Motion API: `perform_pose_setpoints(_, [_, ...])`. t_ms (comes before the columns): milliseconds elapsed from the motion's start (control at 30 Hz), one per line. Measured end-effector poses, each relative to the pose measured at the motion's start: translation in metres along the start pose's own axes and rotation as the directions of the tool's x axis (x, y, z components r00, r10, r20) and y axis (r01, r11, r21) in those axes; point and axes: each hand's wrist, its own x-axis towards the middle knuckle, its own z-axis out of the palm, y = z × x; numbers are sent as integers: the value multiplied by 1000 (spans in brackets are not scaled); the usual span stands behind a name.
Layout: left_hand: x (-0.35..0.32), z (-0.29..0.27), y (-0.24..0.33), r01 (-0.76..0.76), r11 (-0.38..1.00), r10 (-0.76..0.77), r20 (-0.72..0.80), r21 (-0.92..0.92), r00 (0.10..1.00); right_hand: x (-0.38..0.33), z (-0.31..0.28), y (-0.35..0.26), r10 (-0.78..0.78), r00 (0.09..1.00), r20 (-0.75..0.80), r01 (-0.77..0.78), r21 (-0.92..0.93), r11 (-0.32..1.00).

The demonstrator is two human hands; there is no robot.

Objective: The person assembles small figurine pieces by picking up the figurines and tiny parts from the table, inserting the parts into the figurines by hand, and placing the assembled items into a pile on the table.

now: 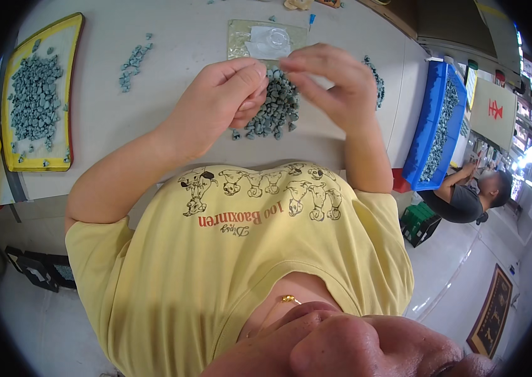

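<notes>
My left hand point(231, 91) is closed, its thumb pressed over curled fingers. Whatever it holds is hidden inside the grip. To its right is my right hand point(336, 85), fingers bent and slightly blurred, thumb and fingertips a little apart with nothing visible between them. Both hands hover over a pile of small grey-green stones point(272, 113) on the pale table point(172, 38). Behind the pile lies a clear plastic bag point(239, 39) with a small round transparent dish point(277, 39) and white paper on it. A thin blue-tipped tool point(312, 20) stands beside the bag.
At the left, a yellow tray point(59, 160) holds many similar stones. Small stone rows point(133, 66) lie left and right of the hands. A blue bin point(418, 151) of stones stands at the right edge, with a seated person point(461, 201) beyond and a green crate point(418, 221) below.
</notes>
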Motion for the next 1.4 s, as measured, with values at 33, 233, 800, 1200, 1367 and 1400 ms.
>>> perform_pose_setpoints(33, [-1,-1,1,35,998,-35,7,53,999,3,-8,2,51,997,62,-49,-40,998])
perform_pose_setpoints(233, [3,1,0,123,985,-132,72,121,989,-18,-59,25,554,831,42,-479,-453,752])
perform_pose_setpoints(800, [14,-5,-7,-98,995,99,-52,28,994,-10,-23,6,442,895,59,-416,-246,875])
perform_pose_setpoints(1200, [14,-2,-13,-86,976,101,-68,202,993,-11,9,-2,-56,998,-41,49,-155,987])
perform_pose_setpoints(1367, [13,-3,-9,-87,963,117,-104,257,988,-10,11,0,-59,996,-70,46,-178,983])
perform_pose_setpoints(1400, [12,-3,-9,-87,963,117,-103,256,988,-9,11,2,-59,996,-69,45,-179,983])
